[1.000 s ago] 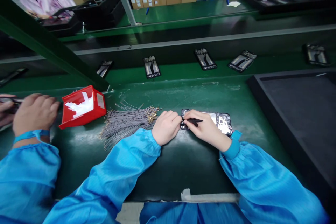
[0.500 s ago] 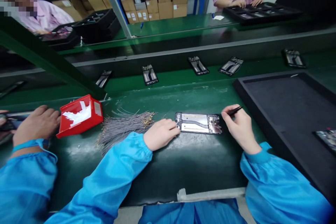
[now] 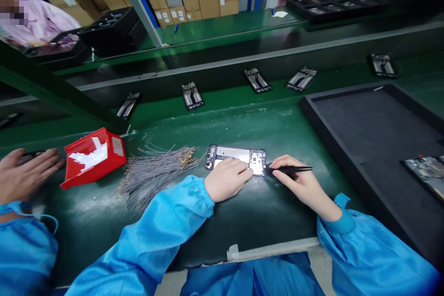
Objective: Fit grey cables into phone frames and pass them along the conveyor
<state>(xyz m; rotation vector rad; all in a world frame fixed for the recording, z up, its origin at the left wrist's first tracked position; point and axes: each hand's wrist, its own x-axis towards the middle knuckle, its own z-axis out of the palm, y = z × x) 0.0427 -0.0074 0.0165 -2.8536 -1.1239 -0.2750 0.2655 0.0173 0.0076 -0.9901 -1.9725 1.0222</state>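
An opened phone frame (image 3: 233, 154) lies flat on the green bench in front of me. My left hand (image 3: 227, 178) rests on its near edge, fingers pressing on the frame. My right hand (image 3: 298, 185) sits just right of the frame and grips black tweezers (image 3: 291, 169), their tips pointing right, away from the frame. A bundle of thin grey wires with gold ends (image 3: 156, 170) lies left of the frame, close to my left wrist.
A red parts bin (image 3: 92, 157) stands left of the wires. A co-worker's hand (image 3: 26, 175) works at the far left. A large black tray (image 3: 378, 134) holding a phone frame (image 3: 425, 171) fills the right. Several phone frames lie on the conveyor (image 3: 243, 97) behind.
My right hand came back toward the frame's right end with the tweezers. My left hand slid up onto the frame. The frame sits slightly further left in view.
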